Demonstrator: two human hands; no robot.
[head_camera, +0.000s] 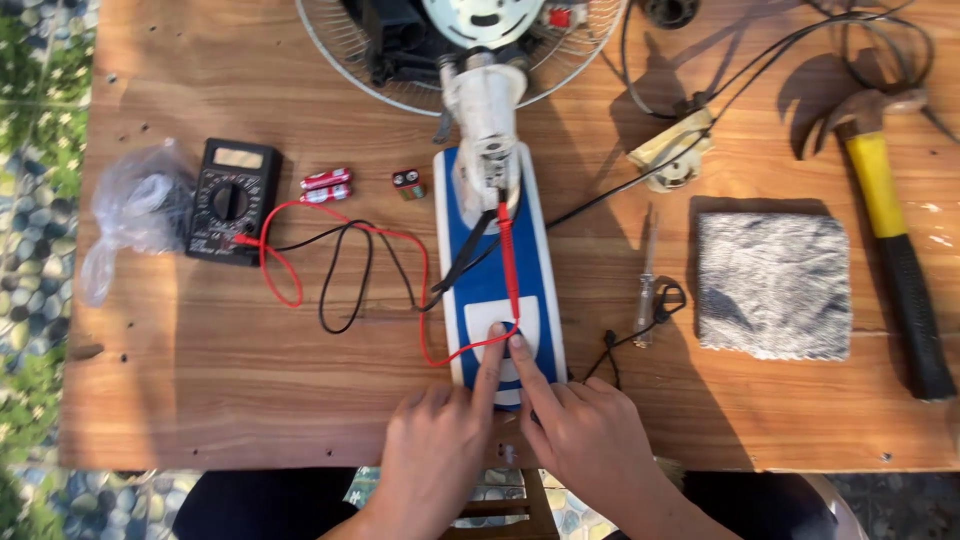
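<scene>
A table fan lies on the wooden table (200, 390), its blue and white base (530, 270) pointing toward me and its wire guard (350, 70) at the far edge. My left hand (435, 455) and my right hand (585, 440) rest at the near end of the base, index fingers pressed side by side on its white panel. A red probe (508, 250) and a black probe (465, 255) lie along the base, their leads running left to a black multimeter (232, 200).
Red batteries (326, 186) and a small dark battery (407, 183) lie beside the meter, a clear plastic bag (135, 215) farther left. To the right are a tester screwdriver (646, 280), a grey cloth (773, 285), a yellow-handled hammer (890, 220), a beige plug part (672, 155) and black cables (760, 70).
</scene>
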